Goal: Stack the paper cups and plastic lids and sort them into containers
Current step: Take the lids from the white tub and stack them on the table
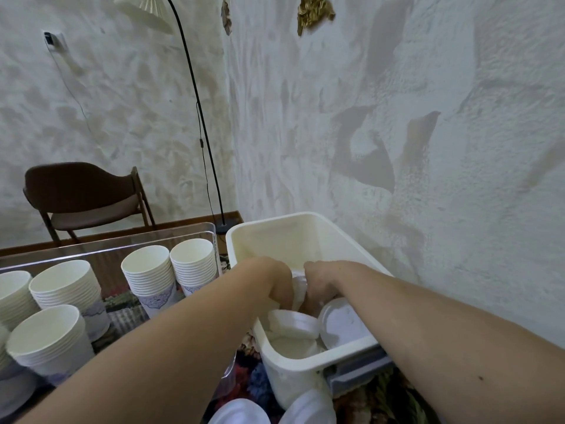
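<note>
Lids: a stack of plastic lids (298, 290) sat pinched between both hands, low inside the white bin (269, 228), toward its near half.
Left hand (275, 281): fingers curled down around the left side of the stack, gripping it.
Right hand (321, 281): fingers curled against the right side of the same stack, gripping it.
Bin contents: more lid stacks (295, 327) lay on their sides at the near end, one lid (341, 322) leaning against the right wall.
Loose lids: two (241, 413) lay outside, just in front of the bin.
Cups: nested paper cup stacks (149, 278) stood upright in the clear container (128, 237) to the left.
Step in hand: seemingly seating the stack among the others.
Doing it well: keep even pressure from both sides so the lids stay aligned, lower the stack beside its neighbours, release only once it rests.
</note>
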